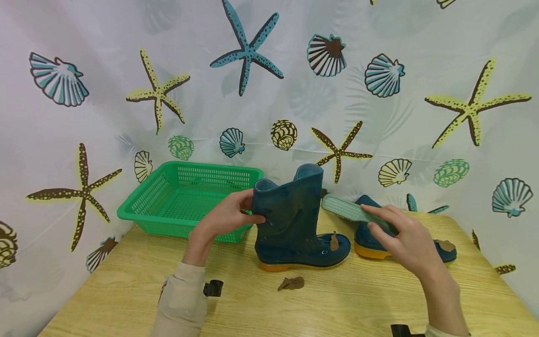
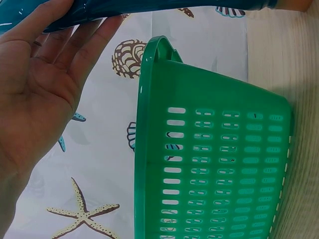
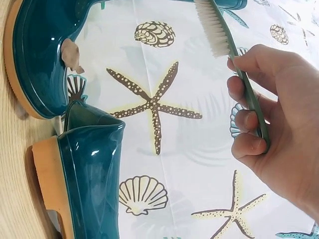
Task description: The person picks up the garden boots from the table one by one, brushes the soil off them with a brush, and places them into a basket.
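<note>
A dark blue rain boot with an orange-tan sole stands upright on the table, toe to the right. My left hand holds its shaft by the back edge, thumb on the near side; in the left wrist view the fingers lie under the boot's surface. In my right hand is a green-handled brush, with white bristles seen in the right wrist view. Its head is near the boot's shaft; contact cannot be told. A brown scrap lies on the boot's toe.
Partly behind my right hand is a second blue boot, with a brown piece on its toe. Another brown scrap lies on the wooden table. A green basket stands at the back left, before a patterned curtain.
</note>
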The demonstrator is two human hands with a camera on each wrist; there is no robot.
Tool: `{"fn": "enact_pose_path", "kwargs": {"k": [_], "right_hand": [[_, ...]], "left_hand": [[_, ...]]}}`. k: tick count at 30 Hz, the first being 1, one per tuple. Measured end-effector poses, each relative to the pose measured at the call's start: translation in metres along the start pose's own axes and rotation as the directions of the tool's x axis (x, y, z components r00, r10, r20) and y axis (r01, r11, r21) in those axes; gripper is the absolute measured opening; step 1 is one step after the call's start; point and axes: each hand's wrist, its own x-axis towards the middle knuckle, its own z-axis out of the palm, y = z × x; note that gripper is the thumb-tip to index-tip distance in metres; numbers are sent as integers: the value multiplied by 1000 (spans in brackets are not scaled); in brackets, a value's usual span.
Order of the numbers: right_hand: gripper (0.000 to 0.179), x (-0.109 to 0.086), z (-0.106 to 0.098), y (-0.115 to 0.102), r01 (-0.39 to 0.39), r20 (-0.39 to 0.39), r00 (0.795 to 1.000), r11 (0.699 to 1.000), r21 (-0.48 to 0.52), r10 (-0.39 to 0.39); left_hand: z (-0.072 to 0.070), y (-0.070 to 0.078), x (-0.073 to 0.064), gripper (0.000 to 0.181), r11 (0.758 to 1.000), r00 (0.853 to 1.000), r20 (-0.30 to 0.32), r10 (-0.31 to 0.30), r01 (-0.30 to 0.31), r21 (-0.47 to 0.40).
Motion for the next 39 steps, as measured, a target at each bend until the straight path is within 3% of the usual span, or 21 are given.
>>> {"fn": "enact_pose_path", "kwargs": {"k": [10, 21, 30, 39], "right_hand": [[36, -1, 4, 12, -63, 62, 996, 998, 21, 61], [39, -3, 12, 30, -149, 184, 973, 987, 57, 136], [41, -3, 21, 39, -235, 296, 930, 972, 29, 216], [42, -4, 23, 45, -244, 335, 912, 970, -20, 237]], "left_hand": [[0, 1, -1, 51, 1000, 1000, 1, -8, 8, -3], [1, 0, -2, 51, 1000, 1000, -2, -11, 11, -18], [1, 1, -1, 50, 1000, 1000, 0, -15, 15, -13], [1, 0, -1, 50, 1000, 1000, 0, -15, 15, -12]]}}
